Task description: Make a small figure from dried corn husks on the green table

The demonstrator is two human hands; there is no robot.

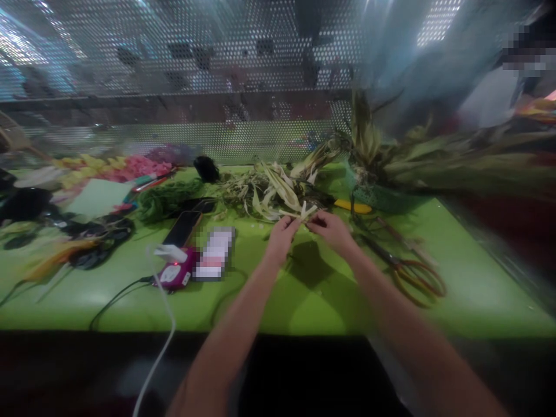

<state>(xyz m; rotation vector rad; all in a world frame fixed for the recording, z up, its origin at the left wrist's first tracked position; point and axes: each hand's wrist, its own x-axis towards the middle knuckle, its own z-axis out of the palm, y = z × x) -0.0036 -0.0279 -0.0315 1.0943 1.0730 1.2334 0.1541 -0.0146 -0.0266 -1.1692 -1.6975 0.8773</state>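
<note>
Left fingers pinch husk; right fingers too

Bare hands and forearms, narrowing toward the wrists, and black clothing (its details lost in shadow).

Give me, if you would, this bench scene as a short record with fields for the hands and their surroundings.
Left hand: fingertips pinched on pale strips
Right hand: fingertips pinched at the same pale strips
Beyond hands: heap of dried, husk-like leaves
Right side: scissors; green basket
Left side: dark phone; magenta box, red light showing; green fibre bundle
Surface: green tabletop
</note>
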